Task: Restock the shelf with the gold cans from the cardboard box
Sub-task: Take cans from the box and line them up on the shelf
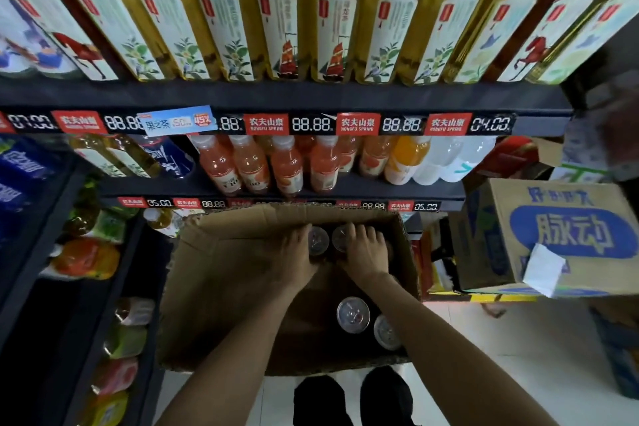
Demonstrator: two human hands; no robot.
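Down by the person's two dark shoes (352, 398), an open cardboard box (221, 287) sits on the pale floor, and everything else lies around or beyond it. Four cans show inside the box, all upright, seen from above as round silvery lids with pull tabs; their sides are in shadow, so their gold colour cannot be made out. Two loose cans (353, 315) stand touching each other at the near right of the box, beside the right forearm and clear of both hands. Two more stand side by side at the far end. The left hand (297, 252) curls its fingers around the left can (318, 239) of that pair, gripping its side. The right hand (364, 249) closes over the right can (341, 237) in the same way, fingers draped across its lid edge.

Right of the box rests a second carton (539, 235) printed with blue lettering. Beyond the box, a dark shelf (276, 188) carries a row of orange drink bottles (287, 166). Higher still, another shelf with red price tags (266, 123) holds a row of tall tea bottles (280, 21) with pale labels.
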